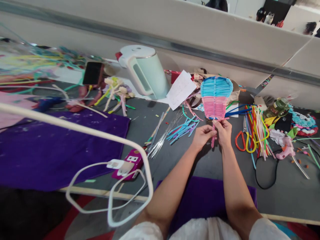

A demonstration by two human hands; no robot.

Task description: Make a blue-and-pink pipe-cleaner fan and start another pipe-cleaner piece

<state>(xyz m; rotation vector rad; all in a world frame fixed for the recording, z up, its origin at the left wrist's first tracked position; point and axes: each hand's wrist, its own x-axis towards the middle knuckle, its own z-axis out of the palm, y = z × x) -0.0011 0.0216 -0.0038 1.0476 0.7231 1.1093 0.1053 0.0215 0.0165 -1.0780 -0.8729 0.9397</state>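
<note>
A paddle-shaped fan (216, 95) made of pipe cleaners, blue above and pink below, stands upright over the table. Its twisted pink stem (212, 142) points down between my hands. My left hand (202, 136) pinches the stem from the left. Just under the fan's lower edge, my right hand (224, 132) has its fingers closed on the top of the stem. Blue and purple pipe cleaner pieces (183, 128) lie left of my hands, beside thin metal wires (165, 135). To the right are scissors (246, 140) with red and yellow handles and a bundle of colourful pipe cleaners (258, 130).
A pale green kettle (152, 73) stands at the back by the wall, with a paper sheet (181, 89) beside it. A white cable (100, 126) loops across the left foreground near a purple power strip (131, 163). A glue gun (286, 148) and glass jar (277, 106) are at right.
</note>
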